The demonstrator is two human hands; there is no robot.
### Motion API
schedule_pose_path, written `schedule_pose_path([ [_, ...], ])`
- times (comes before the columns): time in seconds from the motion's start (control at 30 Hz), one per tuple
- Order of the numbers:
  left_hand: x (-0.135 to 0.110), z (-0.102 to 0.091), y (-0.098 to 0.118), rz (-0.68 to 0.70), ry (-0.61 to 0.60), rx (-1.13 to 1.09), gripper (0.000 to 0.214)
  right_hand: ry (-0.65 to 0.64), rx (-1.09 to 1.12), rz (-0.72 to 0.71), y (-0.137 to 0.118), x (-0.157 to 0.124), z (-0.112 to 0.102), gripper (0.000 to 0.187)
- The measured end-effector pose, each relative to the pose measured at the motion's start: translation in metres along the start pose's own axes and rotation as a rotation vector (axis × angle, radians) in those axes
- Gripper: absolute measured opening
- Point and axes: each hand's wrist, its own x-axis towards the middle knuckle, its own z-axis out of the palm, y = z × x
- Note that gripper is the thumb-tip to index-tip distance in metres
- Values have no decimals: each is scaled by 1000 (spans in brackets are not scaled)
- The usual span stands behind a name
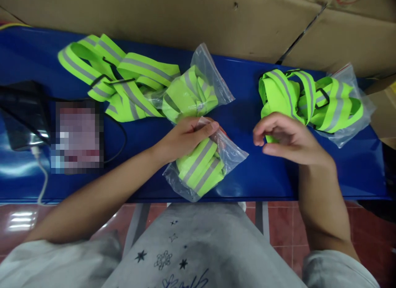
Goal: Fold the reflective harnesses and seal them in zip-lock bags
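Along the back of a blue table, brown cardboard. At far left, a black box crossed by a dark cable, with a white cable plugged into its near side; just beside it, an object too blurred to name. Beyond the left forearm, a tangle of yellow-green straps with grey stripes, right up against a filled bag. At right, a pile of straps partly on top of a clear bag, its near side hidden by fingers.

Left hand stretched in from lower left, thumb uppermost, pinching the top of a plastic bag of folded strap near the table's front edge. Right hand bent at the wrist, fingers curled, thumb apart below; impossible to tell whether touching the pile.
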Motion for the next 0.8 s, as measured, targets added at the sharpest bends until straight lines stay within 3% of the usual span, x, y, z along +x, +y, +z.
schedule_pose_path([
  [0.1,-2,2,-1,-7,41,-40,36,-218,-120,9,3,7,13,24],
  [0.17,-2,1,1,-13,34,-52,36,-256,-148,15,6,11,19,18],
  [0.3,-2,-1,5,-24,-17,-28,22,-62,-30,73,9,11,18,17],
  [0.37,-2,-1,5,1,16,-11,19,9,50,135,8,11,18,22],
  [0.57,-5,3,4,73,109,35,7,-74,113,350,8,12,23,30],
  [0.8,-6,2,5,-21,81,-17,8,-31,-45,298,7,10,24,25],
])
